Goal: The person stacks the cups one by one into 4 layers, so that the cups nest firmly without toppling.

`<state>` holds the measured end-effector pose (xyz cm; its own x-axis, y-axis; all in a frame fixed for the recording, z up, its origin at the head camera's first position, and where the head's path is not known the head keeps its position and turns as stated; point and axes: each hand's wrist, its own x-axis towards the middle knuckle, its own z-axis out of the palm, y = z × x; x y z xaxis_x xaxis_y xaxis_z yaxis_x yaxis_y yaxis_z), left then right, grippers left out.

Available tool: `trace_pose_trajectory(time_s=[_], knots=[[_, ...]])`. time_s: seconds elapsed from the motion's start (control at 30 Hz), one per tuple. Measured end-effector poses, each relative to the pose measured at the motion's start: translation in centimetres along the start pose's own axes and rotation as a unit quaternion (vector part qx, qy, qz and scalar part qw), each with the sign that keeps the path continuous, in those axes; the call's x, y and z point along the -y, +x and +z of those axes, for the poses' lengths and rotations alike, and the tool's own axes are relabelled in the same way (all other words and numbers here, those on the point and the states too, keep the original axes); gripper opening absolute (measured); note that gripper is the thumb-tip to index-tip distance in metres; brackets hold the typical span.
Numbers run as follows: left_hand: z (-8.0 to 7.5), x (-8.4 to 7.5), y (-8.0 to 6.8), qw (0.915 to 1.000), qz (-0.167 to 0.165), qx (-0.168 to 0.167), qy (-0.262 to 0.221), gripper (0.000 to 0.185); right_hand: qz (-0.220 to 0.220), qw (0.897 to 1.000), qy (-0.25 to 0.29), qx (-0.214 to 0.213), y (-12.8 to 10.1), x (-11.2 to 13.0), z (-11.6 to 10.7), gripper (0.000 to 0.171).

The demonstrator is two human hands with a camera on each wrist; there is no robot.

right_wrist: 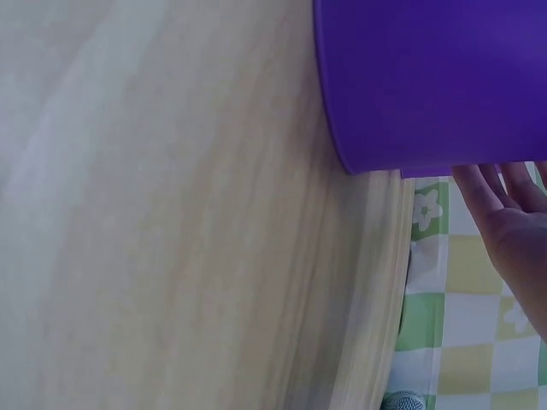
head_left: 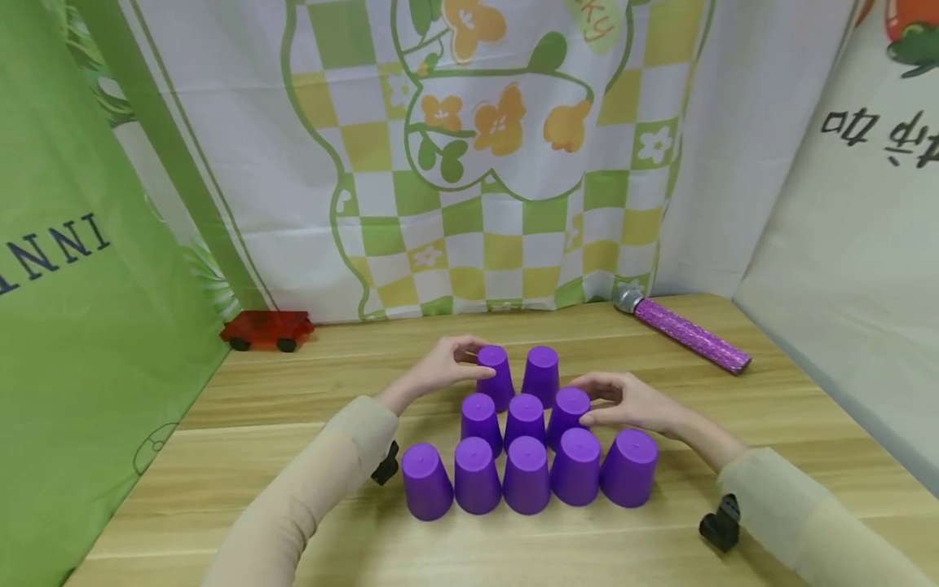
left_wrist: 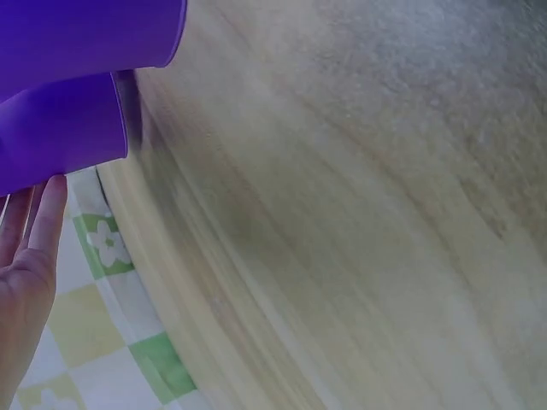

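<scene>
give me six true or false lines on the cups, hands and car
1. Five purple cups form the front row. True.
2. The left hand grips a front-row cup. False: it grips the back row's left cup.
3. The right hand grips the middle row's right cup. True.
4. The red toy car stands right of the cups. False: the car is left of them.
5. The back row has three cups. False: it has two.
6. Every cup stands upside down. True.

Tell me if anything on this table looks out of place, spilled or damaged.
Nothing stands out: the ten purple cups are upside down in rows of two, three and five, none tipped over, and I see no spill or damage.
</scene>
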<state>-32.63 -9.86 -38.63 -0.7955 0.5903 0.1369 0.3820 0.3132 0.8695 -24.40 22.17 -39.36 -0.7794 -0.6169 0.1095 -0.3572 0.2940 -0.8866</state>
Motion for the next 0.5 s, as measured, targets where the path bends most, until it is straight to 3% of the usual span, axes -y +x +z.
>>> trace_pose_trajectory(time_s=[0.5], knots=[[0.93, 0.1, 0.09, 0.9996, -0.025, 0.009, -0.001, 0.049, -0.009, 1.0, 0.002, 0.007, 0.28, 0.08, 0.03, 0.047]])
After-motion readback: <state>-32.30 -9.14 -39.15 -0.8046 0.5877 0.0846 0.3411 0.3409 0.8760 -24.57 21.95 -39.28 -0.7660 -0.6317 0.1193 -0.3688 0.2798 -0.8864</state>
